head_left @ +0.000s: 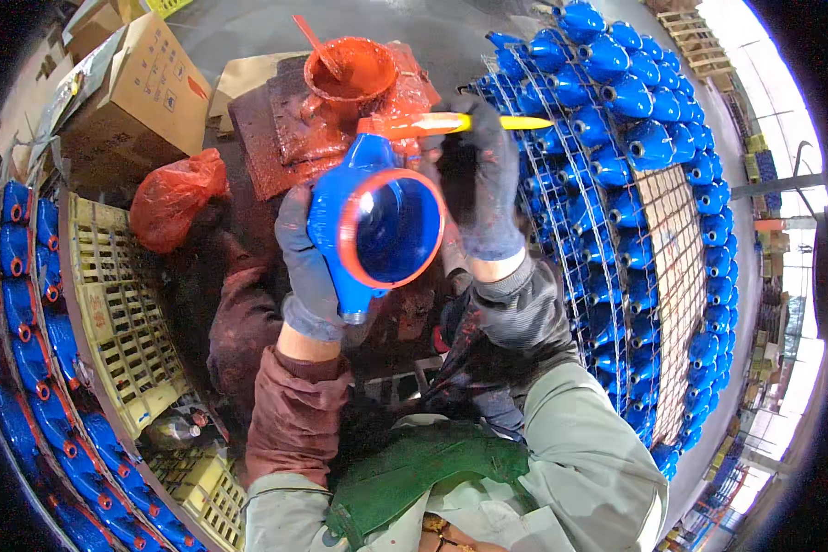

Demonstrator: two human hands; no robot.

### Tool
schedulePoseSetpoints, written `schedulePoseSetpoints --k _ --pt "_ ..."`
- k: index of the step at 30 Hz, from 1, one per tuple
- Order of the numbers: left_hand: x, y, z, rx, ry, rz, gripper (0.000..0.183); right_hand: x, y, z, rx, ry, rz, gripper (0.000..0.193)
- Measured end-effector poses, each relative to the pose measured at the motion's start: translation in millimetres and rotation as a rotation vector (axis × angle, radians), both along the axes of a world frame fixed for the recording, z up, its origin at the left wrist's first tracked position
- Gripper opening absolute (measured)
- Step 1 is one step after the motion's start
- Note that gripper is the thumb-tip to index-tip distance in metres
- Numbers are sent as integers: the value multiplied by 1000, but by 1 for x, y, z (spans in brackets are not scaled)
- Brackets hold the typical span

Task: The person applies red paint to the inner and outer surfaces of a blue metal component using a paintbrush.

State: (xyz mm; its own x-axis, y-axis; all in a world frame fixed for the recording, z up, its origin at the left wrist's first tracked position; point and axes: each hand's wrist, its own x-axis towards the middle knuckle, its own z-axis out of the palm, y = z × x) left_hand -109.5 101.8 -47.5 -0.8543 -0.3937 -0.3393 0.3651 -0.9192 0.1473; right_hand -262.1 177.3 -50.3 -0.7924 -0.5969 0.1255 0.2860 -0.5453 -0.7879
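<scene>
My left hand [305, 262], in a dark glove, grips a blue valve body [377, 225] with a round disc and a red-painted rim, held up in the middle of the view. Just to its right, my gloved right hand [484, 189] holds a yellow-handled paintbrush [469, 122], its orange-red end lying across the top of the valve. Behind them stands a pot of red paint [351, 71] with a stick in it, on a paint-smeared surface.
A wire rack [672, 239] to the right carries several blue valve bodies [616, 101]. More blue valves with red rims [18, 276] line the left edge beside yellow plastic crates [120, 304]. A red plastic bag [175, 198] and a cardboard box [152, 87] sit at upper left.
</scene>
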Motion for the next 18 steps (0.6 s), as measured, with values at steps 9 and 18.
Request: schedulePoseSetpoints --k 9,18 --pt "11 -2 -6 49 513 -419 82 -26 0 -48 -187 -486 245 35" --pt "10 -21 -36 -605 -206 -96 67 -3 -2 15 -199 -240 -23 39"
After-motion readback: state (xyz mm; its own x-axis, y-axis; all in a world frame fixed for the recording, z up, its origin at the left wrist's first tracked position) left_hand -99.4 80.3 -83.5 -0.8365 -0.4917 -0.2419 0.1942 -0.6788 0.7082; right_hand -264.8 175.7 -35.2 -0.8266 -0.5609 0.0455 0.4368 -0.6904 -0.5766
